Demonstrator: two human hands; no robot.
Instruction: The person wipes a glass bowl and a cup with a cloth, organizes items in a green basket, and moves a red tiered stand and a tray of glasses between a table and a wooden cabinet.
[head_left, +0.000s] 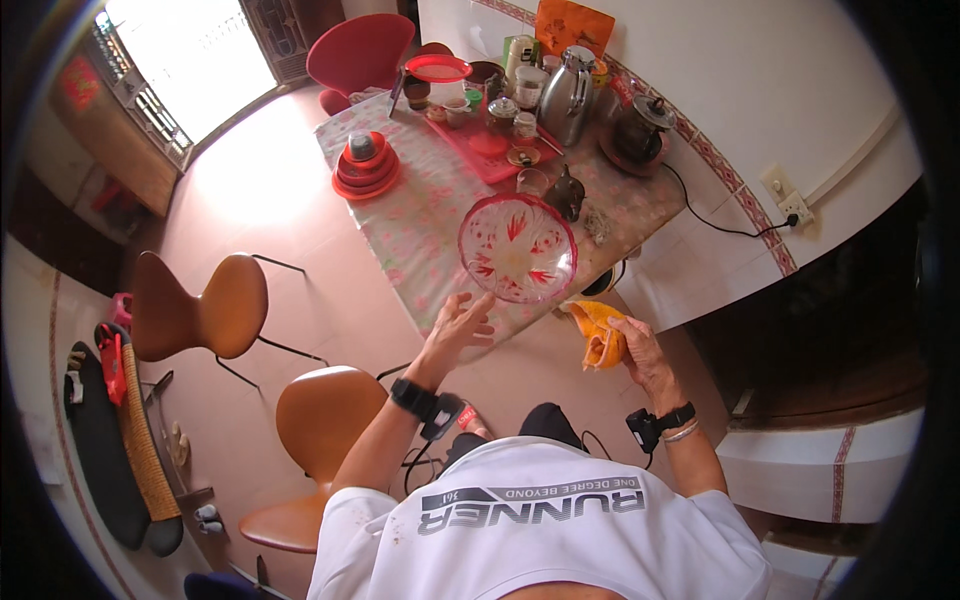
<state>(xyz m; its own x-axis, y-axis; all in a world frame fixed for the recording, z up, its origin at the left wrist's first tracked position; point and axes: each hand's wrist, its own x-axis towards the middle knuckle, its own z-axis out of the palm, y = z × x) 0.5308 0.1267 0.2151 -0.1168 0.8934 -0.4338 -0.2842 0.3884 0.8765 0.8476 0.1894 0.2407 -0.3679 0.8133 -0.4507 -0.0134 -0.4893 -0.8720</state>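
Observation:
A round, clear dish (517, 251) with a scalloped pink rim and red patterns lies near the front corner of the table. My left hand (461, 326) is just in front of its near left rim, fingers spread and holding nothing. Whether a fingertip touches the rim, I cannot tell. Bunched in my right hand (643, 349) is an orange cloth (600, 330), held off the table's right front edge, apart from the dish. A dark teapot-like vessel (566, 193) and a greyish scouring pad (597, 225) rest beyond the dish.
A flowered cloth covers the table (420, 247). Stacked red bowls (365, 169) stand at its left; a pink tray (480, 146), steel jug (568, 97) and kettle (639, 131) fill the back. The kettle's cord (724, 229) runs to the wall. Brown chairs (330, 420) stand left.

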